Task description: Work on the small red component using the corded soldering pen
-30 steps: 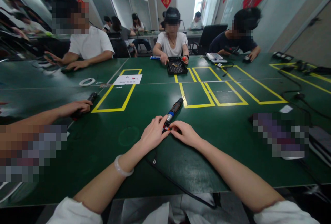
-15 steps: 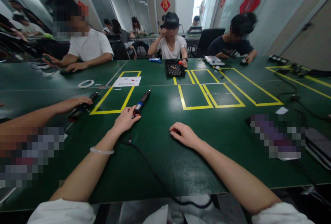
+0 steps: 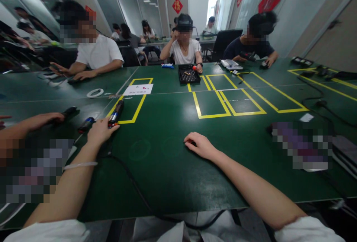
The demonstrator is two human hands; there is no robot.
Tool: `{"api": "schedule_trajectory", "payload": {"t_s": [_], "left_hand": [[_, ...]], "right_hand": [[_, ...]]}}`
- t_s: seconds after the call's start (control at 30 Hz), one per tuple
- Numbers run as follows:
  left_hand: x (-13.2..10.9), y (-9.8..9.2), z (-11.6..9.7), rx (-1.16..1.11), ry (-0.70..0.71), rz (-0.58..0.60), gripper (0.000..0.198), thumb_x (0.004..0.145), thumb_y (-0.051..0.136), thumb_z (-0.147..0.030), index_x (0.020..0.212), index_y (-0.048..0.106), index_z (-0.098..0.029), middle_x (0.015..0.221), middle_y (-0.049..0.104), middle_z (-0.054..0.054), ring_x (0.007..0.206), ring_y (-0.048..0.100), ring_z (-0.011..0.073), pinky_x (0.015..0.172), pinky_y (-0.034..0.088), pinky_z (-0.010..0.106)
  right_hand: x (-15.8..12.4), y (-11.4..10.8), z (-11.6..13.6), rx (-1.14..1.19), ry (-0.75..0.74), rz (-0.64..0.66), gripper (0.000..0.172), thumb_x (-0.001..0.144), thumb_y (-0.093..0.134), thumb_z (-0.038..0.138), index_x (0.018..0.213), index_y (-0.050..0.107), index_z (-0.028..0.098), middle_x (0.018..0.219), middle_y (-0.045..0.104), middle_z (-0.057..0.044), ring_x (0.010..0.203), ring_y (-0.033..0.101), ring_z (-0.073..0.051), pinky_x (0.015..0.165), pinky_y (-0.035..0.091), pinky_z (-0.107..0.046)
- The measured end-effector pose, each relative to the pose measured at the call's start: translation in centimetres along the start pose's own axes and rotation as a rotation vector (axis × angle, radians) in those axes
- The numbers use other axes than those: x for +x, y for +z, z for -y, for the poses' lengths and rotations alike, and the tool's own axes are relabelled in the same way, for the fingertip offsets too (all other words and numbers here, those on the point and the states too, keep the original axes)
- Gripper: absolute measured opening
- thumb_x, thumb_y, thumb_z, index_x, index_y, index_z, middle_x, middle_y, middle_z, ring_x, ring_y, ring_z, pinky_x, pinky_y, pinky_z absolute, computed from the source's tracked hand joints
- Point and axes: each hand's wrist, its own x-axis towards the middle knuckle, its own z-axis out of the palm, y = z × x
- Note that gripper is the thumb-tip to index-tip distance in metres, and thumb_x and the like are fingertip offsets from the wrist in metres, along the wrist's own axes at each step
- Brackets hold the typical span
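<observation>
The 2 hands were apart: the left hand (image 3: 100,132) gripped the rear of an electric screwdriver (image 3: 116,111) across the left edge of a yellow tape outline (image 3: 140,108); the right hand (image 3: 199,146) rested, loosely curled, on the green table (image 3: 170,182). Apparent step: positioning the screwdriver. The next move called for slack in the black cord (image 3: 131,177).

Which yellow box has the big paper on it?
The leftmost box, nearest the left hand and its tool: the paper lies across its far part. The other boxes have none.
</observation>
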Motion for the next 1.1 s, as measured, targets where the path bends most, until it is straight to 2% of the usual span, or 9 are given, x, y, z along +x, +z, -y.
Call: {"api": "schedule_trajectory", "payload": {"t_s": [0.2, 0.27, 0.33, 0.4, 0.5, 0.63, 0.77, 0.93, 1.1], "left_hand": [[-1.9, -1.1, -2.8, 0.079, 0.011, -0.138, 0.04, 0.087, 0.048, -0.046, 0.099, 0.062, -0.01, 0.11, 0.058, 0.019, 0.097, 0.058, 0.0356, 0.075, 0.048, 0.045], [-2.1, -1.5, -4.5, 0.045, 0.019, -0.165, 0.039, 0.089, 0.043, -0.045, 0.099, 0.062, -0.012, 0.107, 0.061, 0.017, 0.097, 0.059, 0.0343, 0.078, 0.048, 0.045], [-2.6, -1.9, -7.1, -0.157, 0.063, -0.138, 0.039, 0.089, 0.043, -0.047, 0.102, 0.061, -0.015, 0.103, 0.064, 0.014, 0.095, 0.061, 0.0296, 0.081, 0.048, 0.042], [-3.7, -2.4, -10.6, -0.555, 0.173, -0.009, 0.037, 0.087, 0.048, -0.048, 0.102, 0.06, -0.016, 0.095, 0.068, 0.009, 0.088, 0.064, 0.0235, 0.083, 0.049, 0.036], [-6.4, -2.8, -16.4, -1.002, 0.378, 0.361, 0.04, 0.082, 0.056, -0.048, 0.103, 0.06, -0.014, 0.095, 0.068, 0.009, 0.082, 0.066, 0.0203, 0.08, 0.05, 0.034], [-10.1, -2.1, -21.7, -1.062, 0.586, 0.572, 0.036, 0.086, 0.055, -0.04, 0.109, 0.063, -0.014, 0.092, 0.067, 0.007, 0.082, 0.062, 0.0169, 0.08, 0.047, 0.03], [-11.9, -0.9, -23.0, -1.01, 0.686, 0.652, 0.034, 0.088, 0.053, -0.038, 0.112, 0.062, -0.015, 0.086, 0.063, 0.004, 0.077, 0.057, 0.0146, 0.071, 0.044, 0.025], [-12.4, -0.8, -22.7, -1.008, 0.704, 0.658, 0.041, 0.089, 0.053, -0.037, 0.124, 0.053, -0.016, 0.087, 0.059, 0.002, 0.079, 0.055, 0.0142, 0.072, 0.043, 0.025], [-12.6, -1.0, -22.6, -1.037, 0.713, 0.681, 0.049, 0.089, 0.053, -0.035, 0.133, 0.046, -0.017, 0.091, 0.059, 0.003, 0.084, 0.056, 0.0148, 0.077, 0.044, 0.028]], "right_hand": [[0.1, 0.1, 0.0, 0.013, 0.011, 0.003, 0.006, 0.089, 0.057, 0.017, 0.093, 0.061, 0.019, 0.085, 0.063, -0.003, 0.082, 0.056, -0.016, 0.075, 0.043, -0.027], [0.1, 0.0, 0.1, 0.018, 0.013, 0.007, 0.007, 0.089, 0.057, 0.016, 0.093, 0.062, 0.019, 0.085, 0.063, -0.003, 0.082, 0.056, -0.016, 0.075, 0.043, -0.027], [0.2, 0.0, 0.2, 0.021, 0.015, 0.008, 0.007, 0.089, 0.057, 0.016, 0.093, 0.062, 0.019, 0.085, 0.063, -0.003, 0.082, 0.056, -0.016, 0.075, 0.043, -0.027], [0.2, 0.1, 0.3, 0.024, 0.017, 0.006, 0.007, 0.089, 0.057, 0.017, 0.093, 0.062, 0.019, 0.086, 0.064, -0.003, 0.081, 0.056, -0.016, 0.075, 0.044, -0.028], [0.1, 0.1, 0.2, 0.047, 0.023, 0.003, 0.008, 0.089, 0.056, 0.017, 0.095, 0.061, 0.019, 0.088, 0.064, -0.003, 0.081, 0.057, -0.016, 0.074, 0.045, -0.027], [0.0, 0.3, 0.2, 0.133, 0.044, -0.003, 0.02, 0.089, 0.055, 0.017, 0.109, 0.056, 0.02, 0.085, 0.064, -0.001, 0.077, 0.059, -0.015, 0.073, 0.046, -0.026], [0.1, 0.6, 0.3, 0.196, 0.036, 0.013, 0.03, 0.088, 0.056, 0.017, 0.117, 0.052, 0.02, 0.084, 0.063, 0.0, 0.073, 0.059, -0.013, 0.071, 0.046, -0.025], [0.3, 0.7, 0.6, 0.122, -0.025, 0.041, 0.023, 0.087, 0.058, 0.016, 0.109, 0.059, 0.021, 0.09, 0.064, -0.002, 0.078, 0.058, -0.015, 0.075, 0.046, -0.026], [0.4, 0.6, 0.9, 0.076, -0.002, 0.059, 0.012, 0.086, 0.06, 0.017, 0.098, 0.061, 0.019, 0.087, 0.063, -0.002, 0.077, 0.058, -0.014, 0.072, 0.045, -0.025]]}}
